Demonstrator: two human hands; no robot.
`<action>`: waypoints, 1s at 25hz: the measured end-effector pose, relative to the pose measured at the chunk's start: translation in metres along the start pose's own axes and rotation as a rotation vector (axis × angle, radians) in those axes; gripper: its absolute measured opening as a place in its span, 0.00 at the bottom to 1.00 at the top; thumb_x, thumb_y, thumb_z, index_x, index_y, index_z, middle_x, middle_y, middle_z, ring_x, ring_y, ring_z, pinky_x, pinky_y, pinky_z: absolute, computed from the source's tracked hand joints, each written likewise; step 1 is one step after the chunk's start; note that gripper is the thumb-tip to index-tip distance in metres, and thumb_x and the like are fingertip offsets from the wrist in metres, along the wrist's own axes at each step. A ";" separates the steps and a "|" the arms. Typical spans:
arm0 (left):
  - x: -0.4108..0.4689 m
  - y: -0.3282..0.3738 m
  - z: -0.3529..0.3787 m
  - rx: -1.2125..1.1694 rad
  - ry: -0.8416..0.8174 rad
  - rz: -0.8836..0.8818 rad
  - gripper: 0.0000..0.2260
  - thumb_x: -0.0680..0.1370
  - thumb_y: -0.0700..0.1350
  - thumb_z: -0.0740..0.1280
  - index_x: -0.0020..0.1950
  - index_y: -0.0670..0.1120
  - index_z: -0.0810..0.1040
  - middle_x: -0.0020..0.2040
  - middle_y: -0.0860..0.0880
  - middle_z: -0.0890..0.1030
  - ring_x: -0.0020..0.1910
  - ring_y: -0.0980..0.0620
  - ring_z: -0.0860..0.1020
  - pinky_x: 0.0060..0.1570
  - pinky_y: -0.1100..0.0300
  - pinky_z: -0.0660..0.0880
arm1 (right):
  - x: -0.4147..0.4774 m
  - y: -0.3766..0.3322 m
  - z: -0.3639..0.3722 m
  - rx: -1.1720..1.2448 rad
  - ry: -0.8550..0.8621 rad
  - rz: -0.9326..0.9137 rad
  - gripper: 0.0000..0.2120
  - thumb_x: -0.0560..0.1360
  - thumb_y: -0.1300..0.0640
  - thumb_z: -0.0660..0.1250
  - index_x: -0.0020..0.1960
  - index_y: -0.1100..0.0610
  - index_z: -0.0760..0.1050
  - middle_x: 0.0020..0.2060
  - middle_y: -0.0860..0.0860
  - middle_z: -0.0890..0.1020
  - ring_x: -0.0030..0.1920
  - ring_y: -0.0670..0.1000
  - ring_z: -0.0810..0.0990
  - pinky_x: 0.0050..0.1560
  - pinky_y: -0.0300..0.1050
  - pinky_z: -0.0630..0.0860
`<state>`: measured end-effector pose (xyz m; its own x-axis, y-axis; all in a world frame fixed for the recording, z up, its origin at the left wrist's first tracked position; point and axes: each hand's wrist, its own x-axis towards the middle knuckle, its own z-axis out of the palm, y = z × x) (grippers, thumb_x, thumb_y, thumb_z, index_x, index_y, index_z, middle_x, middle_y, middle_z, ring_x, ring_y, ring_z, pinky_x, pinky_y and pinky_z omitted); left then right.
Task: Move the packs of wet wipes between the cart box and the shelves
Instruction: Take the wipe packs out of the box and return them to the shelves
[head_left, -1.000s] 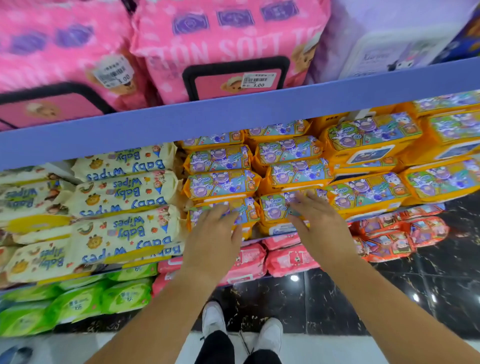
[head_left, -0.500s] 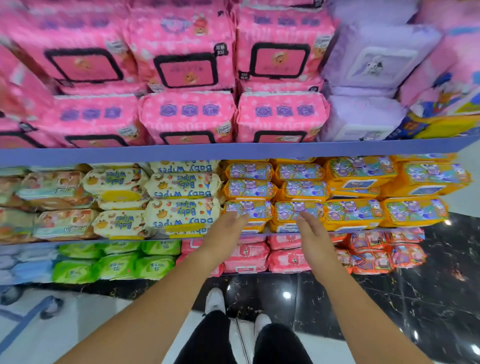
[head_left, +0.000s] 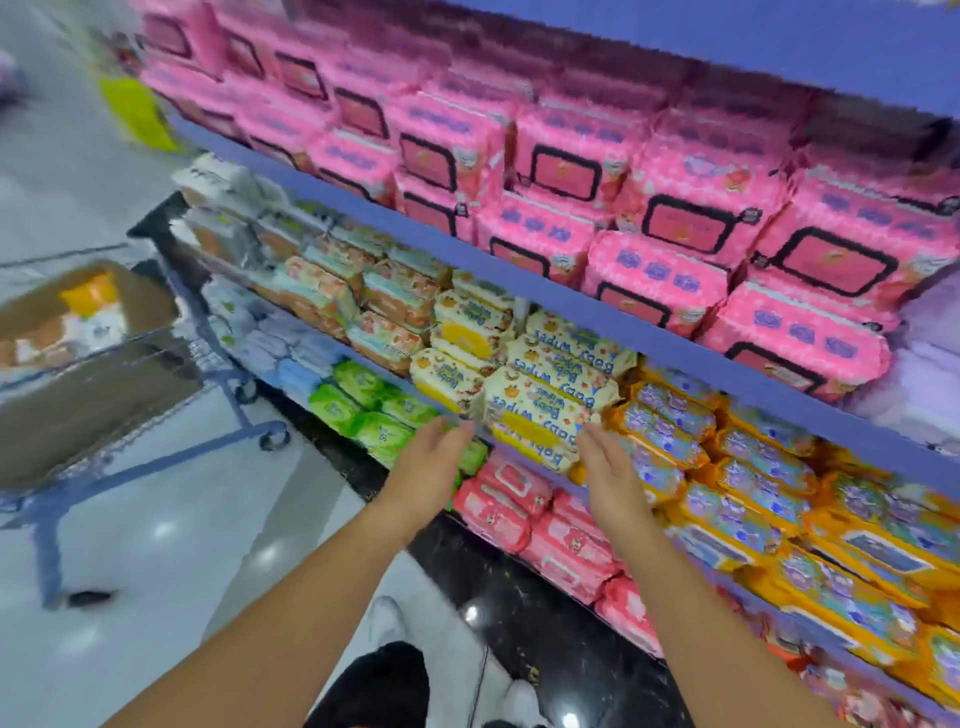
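The fingers (head_left: 457, 429) of the left hand (head_left: 431, 462) lay straight and loose, holding nothing, tips at the left end of a cream Baby Wipes pack (head_left: 535, 415). The right hand (head_left: 610, 470) mirrored it at the pack's right end, palm inward and equally released. Motion blur hid whether either hand touched the wrapper.

The pack sat at the front of the shelves (head_left: 675, 353), on the middle tier, beside orange packs (head_left: 667, 421), with more cream packs stacked above it. It looked soft and film-wrapped, probably fairly heavy with wet contents, slick and apt to sag, so squeezing both short ends with 2 hands seemed safest.

At the left, the cart box (head_left: 78, 410) was smeared. Only orange and white shapes showed inside. The frame cut off the shelves' right end.
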<state>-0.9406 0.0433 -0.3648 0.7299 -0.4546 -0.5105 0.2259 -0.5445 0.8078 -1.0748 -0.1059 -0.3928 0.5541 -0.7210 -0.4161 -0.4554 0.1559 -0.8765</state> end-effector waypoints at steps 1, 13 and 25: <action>-0.008 -0.004 -0.023 -0.036 0.047 0.014 0.30 0.83 0.59 0.63 0.81 0.47 0.65 0.76 0.50 0.70 0.68 0.53 0.71 0.63 0.60 0.62 | -0.007 -0.010 0.021 -0.029 -0.065 -0.030 0.22 0.84 0.49 0.58 0.77 0.54 0.66 0.77 0.49 0.66 0.76 0.49 0.63 0.75 0.46 0.58; -0.066 -0.134 -0.366 -0.313 0.524 -0.006 0.19 0.85 0.53 0.61 0.75 0.49 0.70 0.66 0.55 0.71 0.63 0.57 0.69 0.60 0.61 0.63 | -0.087 -0.110 0.362 -0.269 -0.565 -0.236 0.23 0.84 0.50 0.58 0.78 0.53 0.64 0.73 0.45 0.68 0.74 0.47 0.65 0.76 0.48 0.60; -0.004 -0.194 -0.617 -0.433 0.688 -0.097 0.17 0.85 0.53 0.59 0.71 0.49 0.75 0.65 0.52 0.76 0.67 0.51 0.73 0.62 0.57 0.64 | -0.073 -0.193 0.649 -0.253 -0.674 -0.213 0.23 0.84 0.44 0.57 0.77 0.48 0.64 0.76 0.46 0.66 0.76 0.49 0.64 0.75 0.50 0.61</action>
<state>-0.5889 0.5860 -0.3378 0.8951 0.1918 -0.4025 0.4347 -0.1751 0.8834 -0.5746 0.3550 -0.3506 0.9178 -0.1362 -0.3730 -0.3919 -0.1598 -0.9060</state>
